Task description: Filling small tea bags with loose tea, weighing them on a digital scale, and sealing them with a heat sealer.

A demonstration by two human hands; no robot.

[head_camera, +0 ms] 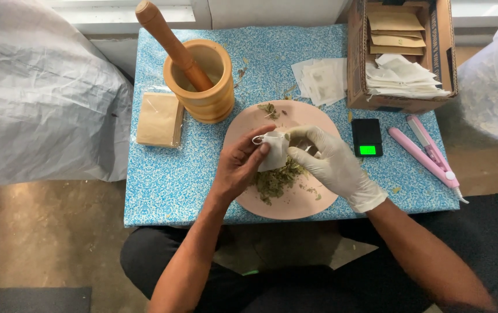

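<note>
One low bench [168, 174] carries everything, covered in a blue speckled cloth, with a bare concrete floor around it and a grey sheet bundled to its left. At its far right corner stands one cardboard box [402, 52] of brown and white sachets, and beyond that one clear tub [492, 87]. One pink plate [243, 130] sits near the front middle; behind and left of the plate is one wooden mortar [205, 87] with one pestle [165, 35] leaning in it. Left of the plate lies one pack of brown envelopes [159, 119]; right of it, one small black scale [368, 137], then one pink sealer [429, 156]. Over the plate, two hands meet: the bare left hand [237, 165] pinches one small white filter bag [275, 150], the white-gloved right hand [330, 162] grips its other edge, just above one heap of dried herbs [275, 179]
</note>
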